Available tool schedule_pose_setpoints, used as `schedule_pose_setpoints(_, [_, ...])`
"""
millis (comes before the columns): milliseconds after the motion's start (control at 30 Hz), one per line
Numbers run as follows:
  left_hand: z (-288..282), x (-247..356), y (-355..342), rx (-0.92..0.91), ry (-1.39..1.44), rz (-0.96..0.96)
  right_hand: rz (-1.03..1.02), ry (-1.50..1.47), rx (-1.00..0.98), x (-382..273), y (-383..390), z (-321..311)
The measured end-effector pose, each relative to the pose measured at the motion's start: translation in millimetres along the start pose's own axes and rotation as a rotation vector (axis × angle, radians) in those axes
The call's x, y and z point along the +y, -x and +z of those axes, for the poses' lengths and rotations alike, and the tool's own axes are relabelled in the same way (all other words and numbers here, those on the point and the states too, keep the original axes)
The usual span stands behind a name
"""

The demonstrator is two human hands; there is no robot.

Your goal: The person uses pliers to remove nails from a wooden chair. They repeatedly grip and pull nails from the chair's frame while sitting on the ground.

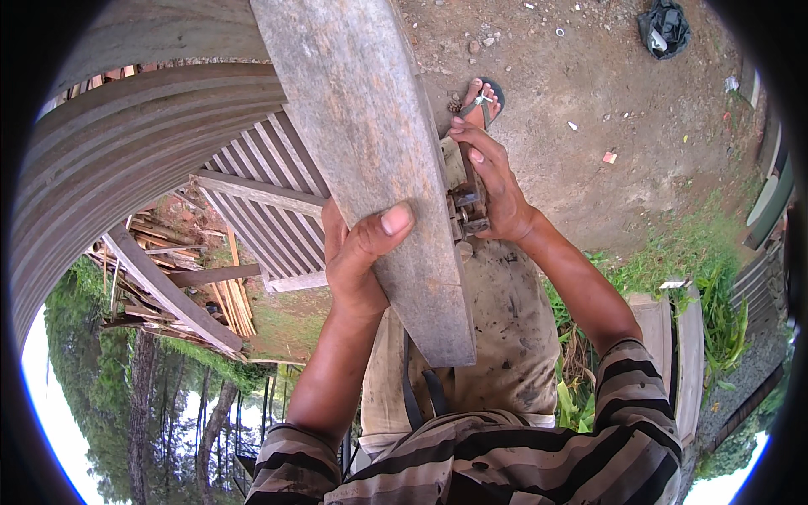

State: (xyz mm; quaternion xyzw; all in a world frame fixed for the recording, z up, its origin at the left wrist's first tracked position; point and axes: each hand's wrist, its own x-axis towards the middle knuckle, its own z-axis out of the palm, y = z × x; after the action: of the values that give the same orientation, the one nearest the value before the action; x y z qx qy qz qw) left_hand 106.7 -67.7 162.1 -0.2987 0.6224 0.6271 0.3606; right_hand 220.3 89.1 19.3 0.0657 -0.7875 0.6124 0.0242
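Grey board (362,118) clamped in left hand (358,261); right hand (507,198) closed on metal-fitted block (467,198) at its right edge.
Hands apart, one each side of board. Board lies slantwise before the person, above the stained trousers (505,328), upper end out of view. Left thumb on face, fingers at left edge, tips hidden by board. Block partly covered by right hand; contact with board unclear. Left: large ribbed panel (168,126) and slatted panel (265,231), both partly behind board; timber pile (156,261) beyond. Ahead, on bare soil (581,177): sandalled foot (480,103) near right fingertips, black bag (663,32) well apart. Right: green plants (724,324).
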Motion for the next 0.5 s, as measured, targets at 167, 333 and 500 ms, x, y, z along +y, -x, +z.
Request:
schedule_pose_setpoints(167, [-0.3,1.5,0.1,-0.013,0.006,-0.008,0.003,0.000,-0.007,2.6,1.2,-1.1])
schedule_pose_setpoints(333, [-1.8,0.9,-0.1,-0.021,0.007,-0.021,0.001,-0.022,-0.018,3.9,3.8,-0.6])
schedule_pose_setpoints(500, [-2.1,-1.5,-0.2,-0.008,0.004,-0.013,0.010,-0.008,0.005,2.5,4.4,1.1])
